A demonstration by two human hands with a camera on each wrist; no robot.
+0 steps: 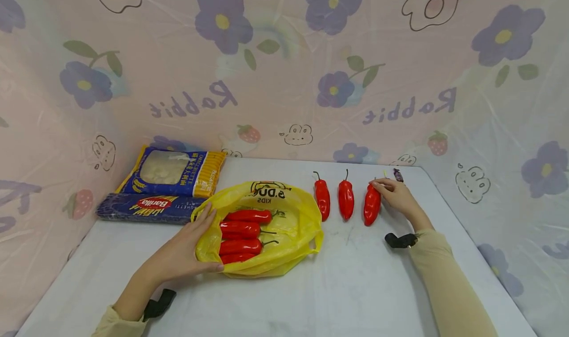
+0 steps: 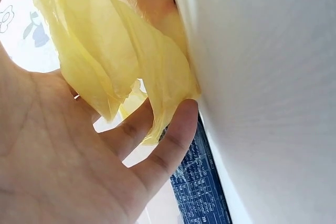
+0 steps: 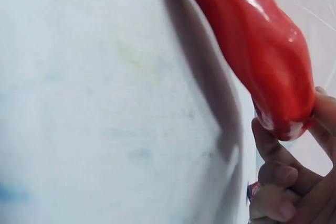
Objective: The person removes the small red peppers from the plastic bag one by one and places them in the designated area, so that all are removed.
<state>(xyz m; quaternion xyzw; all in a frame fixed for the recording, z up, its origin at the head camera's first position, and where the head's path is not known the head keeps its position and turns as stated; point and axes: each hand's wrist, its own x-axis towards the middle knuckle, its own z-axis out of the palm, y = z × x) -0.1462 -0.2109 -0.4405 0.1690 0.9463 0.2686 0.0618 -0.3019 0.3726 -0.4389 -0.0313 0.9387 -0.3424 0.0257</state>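
My left hand (image 1: 184,253) rests against the left side of a yellow plastic bag (image 1: 289,233), its fingers and thumb spread along the bag's mouth. The left wrist view shows its fairly straight fingers touching the thin yellow plastic. Several red chili peppers (image 1: 242,230) lie inside the bag, stems toward the right. At the right, my right hand (image 1: 397,197) pinches a red chili pepper (image 1: 371,207) at its stem end. In the right wrist view, thumb and fingertips meet this end, and the pepper (image 3: 262,51) slants over the white table. Two more red peppers, one (image 1: 345,200) nearest, lie left of it.
A blue Barilla spaghetti pack (image 1: 148,208) and a blue-and-yellow orecchiette bag (image 1: 173,171) lie at the back left. Behind my right hand shows a small dark object (image 1: 398,175). Patterned curtain (image 1: 275,80) encloses the white table (image 1: 355,287) at the back and sides.
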